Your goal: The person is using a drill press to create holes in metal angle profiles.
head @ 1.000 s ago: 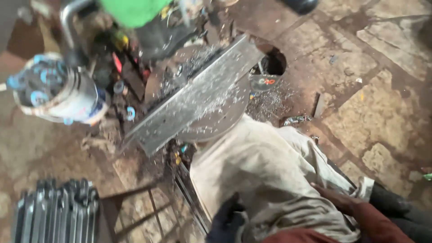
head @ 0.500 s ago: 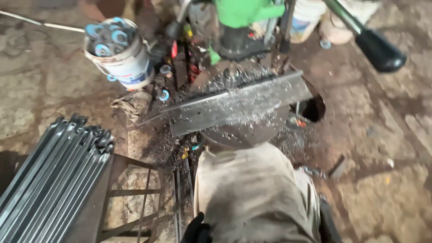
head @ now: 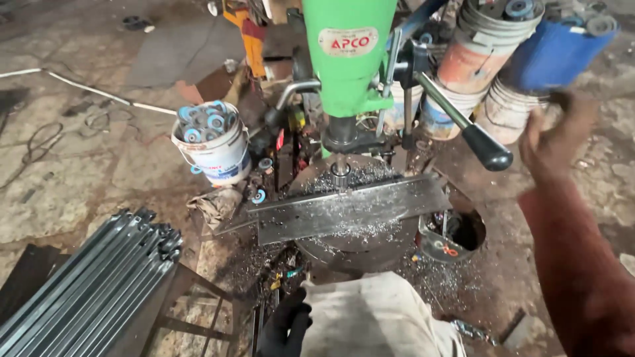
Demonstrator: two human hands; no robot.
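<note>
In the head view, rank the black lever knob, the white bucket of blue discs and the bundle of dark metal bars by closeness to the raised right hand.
1. Black lever knob, just left of the right hand.
2. White bucket, left of the drill press.
3. Bundle of dark metal bars, far lower left.

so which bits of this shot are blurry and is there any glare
Head view: the raised right hand and the blue bucket behind it are motion-smeared; the drill press, metal plate and gloved left hand are sharp. Light is soft and even, with only a mild sheen on the plate and rods.
</note>
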